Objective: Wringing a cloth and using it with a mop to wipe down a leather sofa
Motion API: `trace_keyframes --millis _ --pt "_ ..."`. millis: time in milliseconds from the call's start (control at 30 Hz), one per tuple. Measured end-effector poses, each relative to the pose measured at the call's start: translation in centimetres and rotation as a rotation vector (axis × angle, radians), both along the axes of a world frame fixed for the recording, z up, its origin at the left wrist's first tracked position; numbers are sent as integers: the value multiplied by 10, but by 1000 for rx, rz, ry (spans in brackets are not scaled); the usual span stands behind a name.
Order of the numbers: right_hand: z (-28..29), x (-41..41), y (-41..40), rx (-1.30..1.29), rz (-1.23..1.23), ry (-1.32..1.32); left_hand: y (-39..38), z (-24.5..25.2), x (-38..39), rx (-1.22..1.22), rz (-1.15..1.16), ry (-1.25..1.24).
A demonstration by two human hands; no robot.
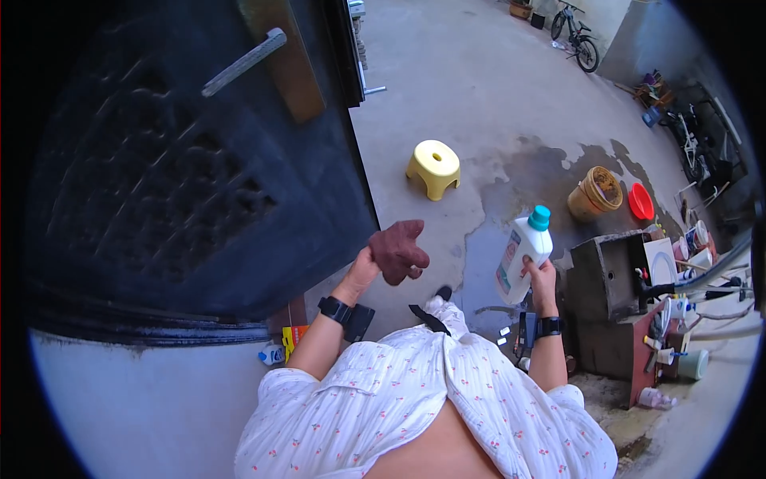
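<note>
A bunched reddish-brown cloth is gripped in my left hand, which hides part of it. My right hand holds a white plastic bottle with a teal cap; the bottle leans a little and bears a printed label. Both hands are raised in front of my body, well apart from each other. Beyond them a yellow plastic stool stands on the concrete ground. Close to my left hand is a dark embossed door with a metal handle.
At right stand a stone sink, a dirty yellowish bucket and a red basin. Water wets the ground nearby. Bottles and containers clutter the right side. A bicycle is parked at the far wall.
</note>
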State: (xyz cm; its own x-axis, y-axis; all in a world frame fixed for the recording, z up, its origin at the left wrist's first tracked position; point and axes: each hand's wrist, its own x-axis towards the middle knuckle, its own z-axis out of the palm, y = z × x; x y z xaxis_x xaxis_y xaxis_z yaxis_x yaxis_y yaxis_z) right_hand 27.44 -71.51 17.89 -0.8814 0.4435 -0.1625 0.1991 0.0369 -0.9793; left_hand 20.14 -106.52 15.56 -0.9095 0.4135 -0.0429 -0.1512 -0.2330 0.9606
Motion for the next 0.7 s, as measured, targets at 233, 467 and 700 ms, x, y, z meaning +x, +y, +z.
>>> trace_keyframes --millis 233,467,700 --pt "1 -132 24 -2 42 17 38 -2 -117 -74 10 85" --pt "-8 -276 51 -105 104 32 68 -4 -225 27 158 -89" --pt "8 -407 56 -83 194 40 78 4 -324 237 498 -145"
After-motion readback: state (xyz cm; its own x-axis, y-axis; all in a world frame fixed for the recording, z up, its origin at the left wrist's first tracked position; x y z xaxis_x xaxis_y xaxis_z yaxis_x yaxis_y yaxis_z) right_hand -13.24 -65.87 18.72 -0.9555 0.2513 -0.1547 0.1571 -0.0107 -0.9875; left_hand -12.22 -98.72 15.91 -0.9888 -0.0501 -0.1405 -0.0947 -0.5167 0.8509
